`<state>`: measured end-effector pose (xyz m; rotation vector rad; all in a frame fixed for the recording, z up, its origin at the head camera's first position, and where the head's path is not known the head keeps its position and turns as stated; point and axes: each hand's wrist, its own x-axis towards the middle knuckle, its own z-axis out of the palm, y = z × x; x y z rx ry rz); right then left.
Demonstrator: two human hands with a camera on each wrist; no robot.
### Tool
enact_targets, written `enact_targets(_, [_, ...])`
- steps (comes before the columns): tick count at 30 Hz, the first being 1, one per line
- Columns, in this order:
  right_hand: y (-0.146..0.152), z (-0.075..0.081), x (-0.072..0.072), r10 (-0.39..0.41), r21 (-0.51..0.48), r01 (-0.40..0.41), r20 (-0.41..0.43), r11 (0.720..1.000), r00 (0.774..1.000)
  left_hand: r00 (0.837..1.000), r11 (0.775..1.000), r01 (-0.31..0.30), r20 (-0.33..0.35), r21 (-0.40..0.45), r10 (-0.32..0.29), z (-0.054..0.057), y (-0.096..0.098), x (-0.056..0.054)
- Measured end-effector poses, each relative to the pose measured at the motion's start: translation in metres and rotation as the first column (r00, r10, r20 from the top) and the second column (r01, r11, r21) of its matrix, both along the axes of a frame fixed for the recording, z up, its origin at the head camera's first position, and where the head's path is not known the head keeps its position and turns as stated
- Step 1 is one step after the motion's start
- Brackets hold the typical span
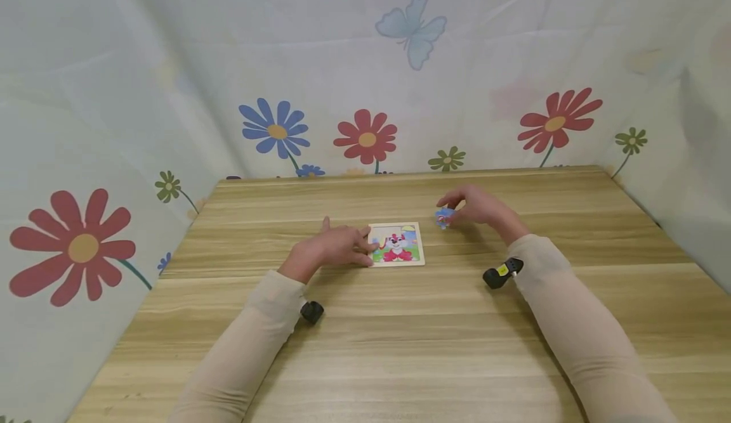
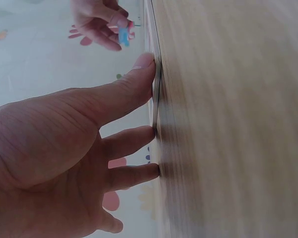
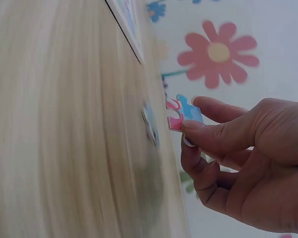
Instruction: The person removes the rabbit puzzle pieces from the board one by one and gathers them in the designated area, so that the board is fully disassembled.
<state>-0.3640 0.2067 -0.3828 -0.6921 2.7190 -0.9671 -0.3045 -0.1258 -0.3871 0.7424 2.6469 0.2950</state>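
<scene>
A square picture puzzle (image 1: 395, 252) with a pale frame lies on the table, showing a pink-and-white cartoon animal and a bare patch at its upper left. My left hand (image 1: 337, 246) is at its left side, thumb on the frame and straight fingers touching along the edge. Right of the puzzle, my right hand (image 1: 476, 205) pinches a blue-and-pink jigsaw piece (image 3: 176, 113) between thumb and fingers, above the tabletop. Beneath that piece, the right wrist view has a small flat bluish piece (image 3: 150, 124) on the table.
The wood-grain table (image 1: 365, 347) reaches back to a white cloth (image 1: 320, 42) printed with flowers and a butterfly, which also hangs at both sides. Small black cameras (image 1: 312, 312) are strapped at both wrists, over beige sleeves.
</scene>
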Motion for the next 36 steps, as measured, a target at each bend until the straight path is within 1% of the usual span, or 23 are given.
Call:
enact_targets(2, [0.009,-0.001,0.0,-0.024,-0.027,0.024,0.005,0.999,1.0,1.0,1.0,0.005,-0.006,-0.008,-0.005,0.0,-0.001,0.0])
enact_targets(5, [0.021,0.0,0.0,-0.06,-0.071,0.063,0.04,0.996,0.997,1.0,1.0,0.009,-0.012,-0.009,-0.009,-0.001,-0.002,-0.001])
enact_targets(7, [0.028,0.001,0.002,-0.09,-0.085,0.096,0.068,0.992,0.994,1.0,1.0,0.004,-0.009,-0.006,-0.004,-0.001,-0.002,-0.001])
enact_targets(9, [0.033,0.002,0.003,-0.101,-0.09,0.108,0.078,0.99,0.992,1.0,1.0,-0.003,-0.008,-0.002,0.003,0.0,-0.003,0.0])
enact_targets(15, [0.037,-0.003,0.003,-0.096,-0.04,0.098,0.057,0.994,0.994,1.0,1.0,0.004,-0.006,0.003,-0.004,-0.001,-0.003,0.0])
enact_targets(18, [0.035,-0.007,0.001,-0.101,-0.006,0.102,0.047,0.995,0.994,1.0,1.0,0.008,0.004,0.018,-0.008,-0.002,-0.003,0.0])
enact_targets(22, [0.031,-0.009,0.0,-0.097,0.03,0.097,0.021,0.995,0.995,1.0,0.999,0.01,0.013,0.031,-0.011,-0.003,-0.003,0.0])
enact_targets(26, [0.028,-0.01,-0.002,-0.095,0.057,0.095,0.001,0.994,0.995,1.0,1.0,0.004,0.006,0.027,-0.004,-0.003,-0.003,0.0])
enact_targets(36, [0.023,-0.009,-0.007,-0.094,0.081,0.092,0.026,0.992,0.995,1.0,1.0,-0.015,-0.003,0.006,0.015,-0.001,-0.001,-0.001])
